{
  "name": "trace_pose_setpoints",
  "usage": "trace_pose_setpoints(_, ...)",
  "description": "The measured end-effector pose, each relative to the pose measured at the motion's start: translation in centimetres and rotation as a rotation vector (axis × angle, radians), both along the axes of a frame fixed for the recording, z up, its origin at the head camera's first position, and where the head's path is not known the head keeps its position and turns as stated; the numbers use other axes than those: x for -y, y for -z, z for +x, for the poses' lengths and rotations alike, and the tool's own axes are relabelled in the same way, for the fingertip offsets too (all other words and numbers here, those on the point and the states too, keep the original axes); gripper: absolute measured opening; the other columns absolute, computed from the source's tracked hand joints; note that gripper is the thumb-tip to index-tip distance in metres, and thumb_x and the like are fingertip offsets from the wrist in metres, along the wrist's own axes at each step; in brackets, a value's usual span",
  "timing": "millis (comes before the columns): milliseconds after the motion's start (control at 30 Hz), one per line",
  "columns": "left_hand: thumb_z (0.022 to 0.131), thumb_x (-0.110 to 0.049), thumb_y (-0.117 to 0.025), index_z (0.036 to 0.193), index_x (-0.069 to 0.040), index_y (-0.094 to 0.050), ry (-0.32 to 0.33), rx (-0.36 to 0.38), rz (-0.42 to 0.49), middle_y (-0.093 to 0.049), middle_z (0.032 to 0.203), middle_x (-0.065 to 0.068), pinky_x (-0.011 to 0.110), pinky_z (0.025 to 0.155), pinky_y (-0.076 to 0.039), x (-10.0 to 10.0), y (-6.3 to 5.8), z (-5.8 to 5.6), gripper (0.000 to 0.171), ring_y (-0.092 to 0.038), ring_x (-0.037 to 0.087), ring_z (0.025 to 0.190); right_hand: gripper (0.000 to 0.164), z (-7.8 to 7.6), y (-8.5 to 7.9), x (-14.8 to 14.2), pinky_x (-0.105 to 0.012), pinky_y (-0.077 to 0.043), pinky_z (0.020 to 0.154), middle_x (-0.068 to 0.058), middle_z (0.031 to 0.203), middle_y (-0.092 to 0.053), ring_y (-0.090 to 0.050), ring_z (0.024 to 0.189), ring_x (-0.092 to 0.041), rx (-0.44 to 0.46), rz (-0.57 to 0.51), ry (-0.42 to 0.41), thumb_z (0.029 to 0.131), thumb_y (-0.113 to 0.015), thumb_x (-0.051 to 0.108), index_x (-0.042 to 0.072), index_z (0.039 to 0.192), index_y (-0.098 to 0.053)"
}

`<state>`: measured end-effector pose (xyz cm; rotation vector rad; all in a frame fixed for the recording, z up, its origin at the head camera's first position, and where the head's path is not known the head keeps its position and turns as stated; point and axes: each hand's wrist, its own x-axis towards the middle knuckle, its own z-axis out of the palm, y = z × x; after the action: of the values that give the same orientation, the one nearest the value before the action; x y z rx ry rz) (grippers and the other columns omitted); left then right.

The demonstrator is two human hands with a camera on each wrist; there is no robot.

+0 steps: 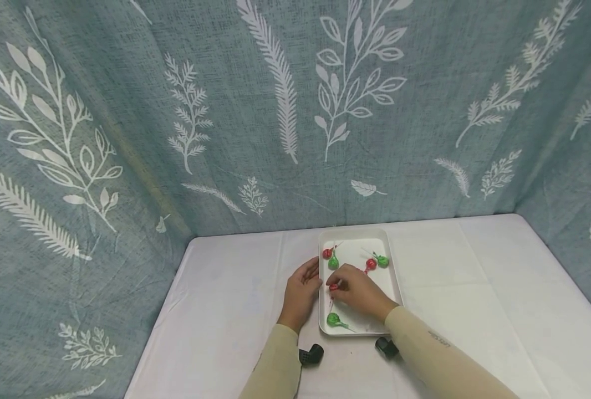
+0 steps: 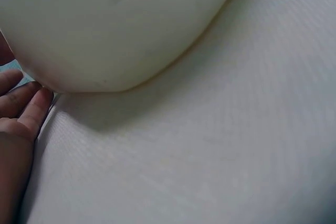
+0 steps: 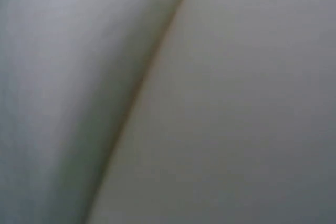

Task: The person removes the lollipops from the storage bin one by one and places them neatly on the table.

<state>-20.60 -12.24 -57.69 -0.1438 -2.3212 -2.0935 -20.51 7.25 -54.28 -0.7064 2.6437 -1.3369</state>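
A white tray (image 1: 357, 235) stands on the table with several wrapped lollipops in it. My right hand (image 1: 359, 290) reaches over its right side and pinches a red lollipop (image 1: 333, 287) between fingertips and thumb, the stick pointing down toward the tray floor. Beside the tray's left wall, my left hand (image 1: 302, 292) rests with loosely bent fingers at the rim. In the left wrist view, the fingers (image 2: 35, 109) lie right at the tray's pale outer wall (image 2: 126, 30). The right wrist view shows the tray's outer side (image 3: 226, 108), but no hand.
Near the left hand, a red lollipop (image 1: 327, 254) and a green lollipop (image 1: 333, 262) lie together. Another red one (image 1: 371, 264) and green one (image 1: 382, 261) sit at the back right, and a green one (image 1: 333, 319) at the front left. A patterned curtain (image 1: 295, 111) surrounds the white-covered table (image 1: 225, 310).
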Motion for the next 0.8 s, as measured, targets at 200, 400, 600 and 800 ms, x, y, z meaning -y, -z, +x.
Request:
trace_pose_setpoints(200, 0.101, -0.004, -0.061, 0.156, -0.002, -0.056, 0.008, -0.007, -0.003, -0.062, 0.153, 0.013, 0.036, 0.116, -0.048, 0.1, -0.1, 0.0, 0.055, -0.058, 0.028, 0.141, 0.014, -0.2, 0.0, -0.6, -0.030, -0.061, 0.081, 0.003, 0.106, -0.064, -0.066, 0.095, -0.012, 0.026, -0.072, 0.035, 0.098, -0.080, 0.002, 0.009, 0.110, -0.076)
trace_pose_setpoints(400, 0.101, -0.002, -0.060, 0.156, 0.000, -0.056, 0.011, 0.002, 0.024, -0.062, 0.152, 0.015, 0.034, 0.115, -0.050, 0.1, 0.0, 0.0, 0.055, -0.059, 0.028, 0.141, 0.014, -0.2, -0.8, -1.1, -0.029, -0.061, 0.077, 0.000, 0.105, -0.065, -0.067, 0.093, -0.014, 0.033, -0.122, 0.071, 0.099, -0.078, 0.001, 0.006, 0.111, -0.076)
trace_pose_setpoints(600, 0.101, -0.001, -0.060, 0.155, 0.001, -0.055, 0.008, -0.005, 0.036, -0.062, 0.152, 0.016, 0.033, 0.114, -0.050, 0.0, 0.1, 0.0, 0.055, -0.059, 0.030, 0.141, 0.017, -0.2, -1.2, -1.6, -0.029, -0.062, 0.076, 0.000, 0.107, -0.066, -0.068, 0.092, -0.014, 0.029, -0.136, 0.102, 0.098, -0.079, 0.000, 0.005, 0.114, -0.076)
trace_pose_setpoints(800, 0.101, -0.001, -0.061, 0.155, 0.000, -0.056, 0.003, 0.005, 0.034, -0.062, 0.152, 0.015, 0.032, 0.113, -0.051, -0.1, 0.1, 0.0, 0.055, -0.059, 0.029, 0.141, 0.017, -0.3, -1.4, -2.2, -0.029, -0.061, 0.076, 0.000, 0.106, -0.068, -0.068, 0.093, -0.015, 0.002, -0.141, 0.142, 0.096, -0.080, -0.001, 0.007, 0.111, -0.076)
